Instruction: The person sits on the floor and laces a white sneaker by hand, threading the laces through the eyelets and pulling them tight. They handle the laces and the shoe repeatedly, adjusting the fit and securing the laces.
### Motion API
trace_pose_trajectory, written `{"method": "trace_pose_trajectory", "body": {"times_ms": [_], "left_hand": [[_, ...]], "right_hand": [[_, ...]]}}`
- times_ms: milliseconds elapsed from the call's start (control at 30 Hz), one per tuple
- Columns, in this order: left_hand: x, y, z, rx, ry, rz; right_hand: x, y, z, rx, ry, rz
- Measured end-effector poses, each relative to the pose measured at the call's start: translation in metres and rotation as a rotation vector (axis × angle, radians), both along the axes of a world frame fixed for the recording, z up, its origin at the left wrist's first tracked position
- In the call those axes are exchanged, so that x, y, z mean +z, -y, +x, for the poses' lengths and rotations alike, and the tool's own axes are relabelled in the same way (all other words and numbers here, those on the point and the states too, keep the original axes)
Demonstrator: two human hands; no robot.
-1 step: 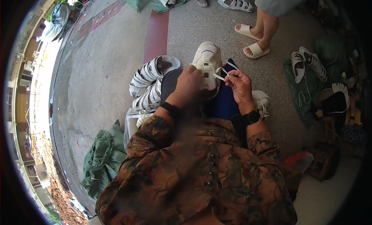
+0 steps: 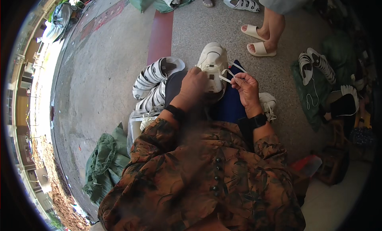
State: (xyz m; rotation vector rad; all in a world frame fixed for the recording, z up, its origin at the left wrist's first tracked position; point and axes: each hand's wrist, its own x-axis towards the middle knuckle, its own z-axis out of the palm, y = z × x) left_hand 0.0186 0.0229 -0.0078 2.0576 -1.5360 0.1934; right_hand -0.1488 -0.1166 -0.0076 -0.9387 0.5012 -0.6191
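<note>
A cream-white sneaker [image 2: 213, 58] rests over my lap, its toe pointing away from me. My left hand [image 2: 193, 86] is closed against the sneaker's left side, fingers curled and partly hidden. Between the thumb and fingers of my right hand [image 2: 247, 90] is a white shoelace [image 2: 227, 76], pinched just to the right of the sneaker. The lace makes a small loop beside the shoe opening, and another length of it runs up over the dark blue cloth [image 2: 230, 105] on my lap.
Stacked white strappy shoes [image 2: 149, 83] stand left of my leg, with a green sack [image 2: 107, 161] nearer me. Another white sneaker [image 2: 267, 103] lies to the right. A person in cream slides [image 2: 262, 50] stands ahead. More shoes [image 2: 316, 66] lie on green sacking at right.
The standing person's nearer foot and the grey garment above have shifted slightly left. My hands and the sneaker have hardly moved.
</note>
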Motion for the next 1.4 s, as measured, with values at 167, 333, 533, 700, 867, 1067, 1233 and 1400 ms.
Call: {"method": "trace_pose_trajectory", "body": {"times_ms": [167, 333, 533, 700, 867, 1067, 1233, 1400], "left_hand": [[-0.001, 0.010, -0.008, 0.076, 0.022, -0.008], [0.004, 0.005, -0.004, 0.034, 0.012, -0.061], [0.011, 0.019, -0.012, -0.094, 0.140, 0.078], [0.018, 0.030, -0.011, -0.119, 0.178, 0.186], [0.011, 0.035, -0.006, -0.168, -0.028, 0.014], [0.013, 0.034, 0.003, -0.185, -0.450, -0.064], [0.017, 0.004, 0.014, -0.237, -1.138, -0.122], [0.033, -0.029, 0.017, -0.354, -1.544, -0.177]], "right_hand": [[-0.011, 0.001, -0.003, 0.003, 0.033, 0.031], [-0.009, 0.001, -0.003, -0.022, 0.033, 0.106], [-0.014, 0.004, -0.004, 0.005, 0.048, 0.114], [-0.012, 0.001, -0.003, -0.006, 0.053, 0.126], [-0.012, 0.002, -0.002, 0.024, 0.037, 0.097], [-0.008, 0.000, -0.001, 0.029, -0.021, 0.048], [0.001, -0.002, 0.016, 0.095, -0.105, -0.092], [0.008, -0.008, 0.041, 0.177, -0.410, -0.654]]}}
